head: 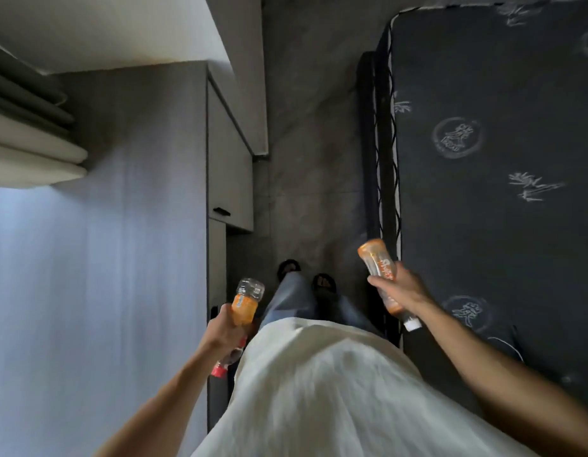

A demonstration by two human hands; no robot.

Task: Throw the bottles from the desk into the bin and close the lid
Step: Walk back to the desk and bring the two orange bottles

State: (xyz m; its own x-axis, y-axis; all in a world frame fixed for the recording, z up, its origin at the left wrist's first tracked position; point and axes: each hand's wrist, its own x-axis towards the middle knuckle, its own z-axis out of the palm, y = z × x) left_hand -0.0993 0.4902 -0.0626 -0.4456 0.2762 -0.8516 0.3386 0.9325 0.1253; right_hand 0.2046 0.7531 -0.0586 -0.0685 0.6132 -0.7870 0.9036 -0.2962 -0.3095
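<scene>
Left hand (pixel 220 328) grip closed round clear orange-labelled plastic bottle (pixel 246 301); right hand (pixel 401 285) likewise, second orange-labelled bottle (pixel 380 268). Probably light, crushable, slick; mid-body hold suits.

Your desk (pixel 98 258) fills the picture from 7 to 10 o'clock. It is pale grey and light shines on it. At 9 o'clock, folded pale cloth (pixel 32 140) hangs over its far edge. The grey tile floor (pixel 312 153) runs from the middle up to 12 o'clock. Your two dark sandals (pixel 306 275) stand on it near the middle. At 3 o'clock a dark mattress (pixel 497 159) with pale drawings lies flat.
</scene>
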